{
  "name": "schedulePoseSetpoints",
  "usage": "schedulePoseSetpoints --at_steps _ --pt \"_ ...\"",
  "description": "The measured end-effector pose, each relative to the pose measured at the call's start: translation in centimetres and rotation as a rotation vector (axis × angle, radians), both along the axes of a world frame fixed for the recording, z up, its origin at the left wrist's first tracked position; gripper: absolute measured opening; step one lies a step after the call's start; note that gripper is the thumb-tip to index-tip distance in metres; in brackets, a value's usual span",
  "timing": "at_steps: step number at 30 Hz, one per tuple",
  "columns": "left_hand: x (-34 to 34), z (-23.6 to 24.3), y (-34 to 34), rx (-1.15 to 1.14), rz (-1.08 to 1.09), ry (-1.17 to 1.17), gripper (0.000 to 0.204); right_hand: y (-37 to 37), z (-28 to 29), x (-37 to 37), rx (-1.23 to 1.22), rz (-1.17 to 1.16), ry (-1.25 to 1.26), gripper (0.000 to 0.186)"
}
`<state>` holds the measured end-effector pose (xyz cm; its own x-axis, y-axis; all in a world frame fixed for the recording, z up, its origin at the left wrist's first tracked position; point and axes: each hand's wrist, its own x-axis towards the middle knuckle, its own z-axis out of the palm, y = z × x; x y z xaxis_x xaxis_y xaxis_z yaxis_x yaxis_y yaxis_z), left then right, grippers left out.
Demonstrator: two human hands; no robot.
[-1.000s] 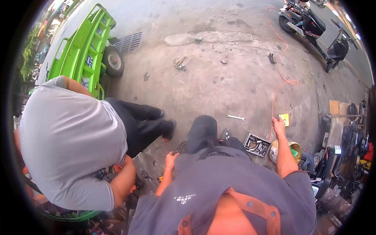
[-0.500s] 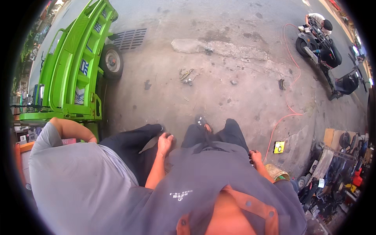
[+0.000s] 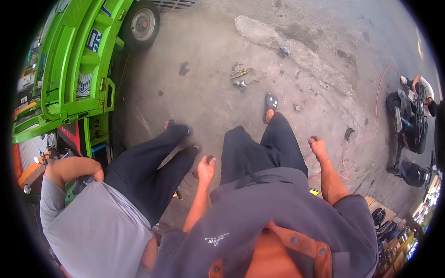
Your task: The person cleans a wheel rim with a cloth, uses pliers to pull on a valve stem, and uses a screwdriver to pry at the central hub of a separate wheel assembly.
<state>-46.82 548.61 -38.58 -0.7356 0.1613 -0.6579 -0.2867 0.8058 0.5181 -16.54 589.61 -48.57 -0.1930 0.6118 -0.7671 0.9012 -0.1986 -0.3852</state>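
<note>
My left hand (image 3: 206, 169) hangs beside my left thigh, fingers loosely curled and darkened at the tips. No object shows in it. Out to the right of my right leg is my right hand (image 3: 318, 146), its fingers closed; anything inside the grip is too small or hidden to make out. Neither hand touches anything around it. On the ground ahead lie yellow-handled pliers (image 3: 241, 73) beside a small greyish metal part (image 3: 239, 84). My foot in a dark clog (image 3: 270, 104) is set forward.
A person in a grey shirt (image 3: 99, 222) stands close on my left, near a green cargo tricycle (image 3: 69, 69). At the right, another person's arm (image 3: 422, 83) reaches a black scooter (image 3: 412, 125). A red hose (image 3: 379, 106) crosses the ground. Assorted parts (image 3: 389, 236) lie lower right.
My right hand has swung outward and forward from my hip. One foot has stepped ahead. The view has turned, so the tricycle appears nearer and the scooter farther right and lower.
</note>
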Motion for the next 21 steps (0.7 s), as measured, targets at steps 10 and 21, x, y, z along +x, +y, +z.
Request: schedulePoseSetpoints --at_steps 10,21 --pt "2.6 -11.9 8.9 -0.071 0.126 -0.079 0.023 11.1 -17.7 -34.4 0.208 0.979 0.02 0.044" --pt "-17.7 -50.0 20.7 -0.106 -0.883 0.567 0.048 1.5 -47.3 -44.6 0.522 1.337 0.173 0.063"
